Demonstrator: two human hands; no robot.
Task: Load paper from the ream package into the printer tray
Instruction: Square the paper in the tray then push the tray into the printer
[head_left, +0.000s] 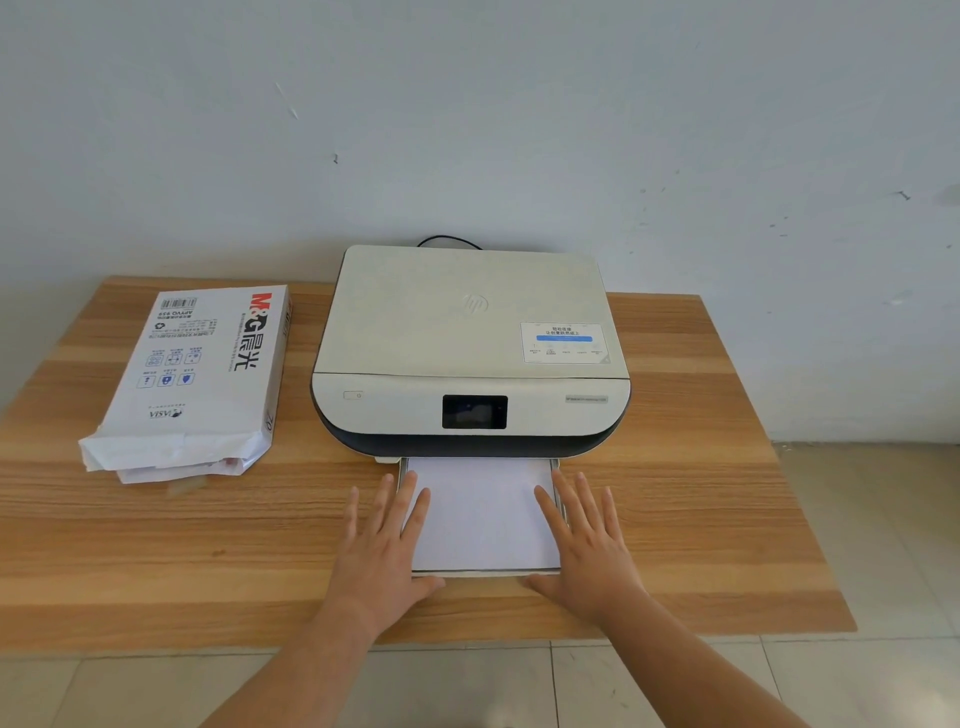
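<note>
Paper (480, 512) lies flat in the pulled-out printer tray (483, 572) in front of the printer (470, 353) | your left hand (384, 551) and right hand (587, 545) rest flat at the tray's sides, fingers straight, no grip on anything | ream package (200, 374) lies torn open on the desk (727, 519), left of printer.

A white ream package (200, 374) with red and black print lies flat at nine o'clock of the cream printer (470, 348), its torn near end open. The printer's tray (485, 572) juts out at six o'clock, pulled out, with white paper (480, 512) lying flat inside.
</note>
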